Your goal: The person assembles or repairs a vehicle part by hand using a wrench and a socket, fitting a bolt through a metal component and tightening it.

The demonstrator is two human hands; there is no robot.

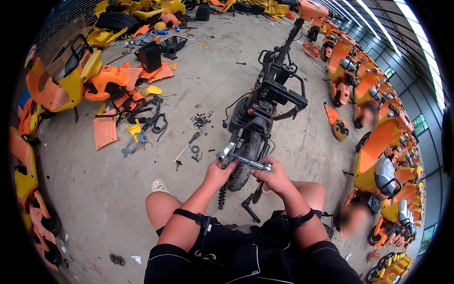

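Observation:
A stripped black scooter frame [279, 90] stands in front of me, its knobby tire [239, 177] between my legs. My left hand [220, 170] is closed round a silver metal piece [226, 154] at the near end of the frame, above the tire. My right hand [272, 175] is closed on a chrome socket wrench [250, 162], which lies crosswise against that piece. Below the hands lie a black spring shock absorber [221, 196] and a bent black part [249, 208]. Loose bolts [201, 120] and a long screwdriver [185, 147] lie left of the tire.
Orange and yellow scooters stand along the left [56, 83] and in a long row on the right [383, 146]. Removed panels [106, 132], a black basket [172, 43] and piles of yellow plastic parts [99, 33] lie on the concrete floor [113, 199].

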